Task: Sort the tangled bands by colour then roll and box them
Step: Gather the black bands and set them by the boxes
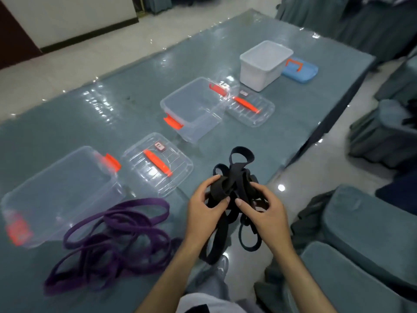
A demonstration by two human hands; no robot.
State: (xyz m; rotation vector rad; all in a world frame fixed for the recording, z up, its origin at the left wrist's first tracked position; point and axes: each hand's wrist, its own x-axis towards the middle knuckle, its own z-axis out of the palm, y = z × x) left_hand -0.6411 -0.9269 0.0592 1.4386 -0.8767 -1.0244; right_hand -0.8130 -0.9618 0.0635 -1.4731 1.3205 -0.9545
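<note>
Three open boxes stand on the surface [135, 91]: two clear boxes [194, 109] and one white box [264, 64], nothing visible inside. Three lids [158, 163] lie beside them. Fingers of both the left hand [205, 208] and right hand [264, 211] pinch the black bands [234, 184]; purple bands [117, 240] lie loose.

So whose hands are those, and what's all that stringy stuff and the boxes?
There is no machine here. A person wears a camera on their head, so you look down at their own two hands. The left hand and the right hand both hold a tangle of black bands, just above the near edge of the table. A loose pile of purple bands lies on the table to the left. Three open boxes sit in a row: two clear boxes with orange clips and a white box farthest away. Each one's lid lies beside it: two clear lids and a blue lid.
</note>
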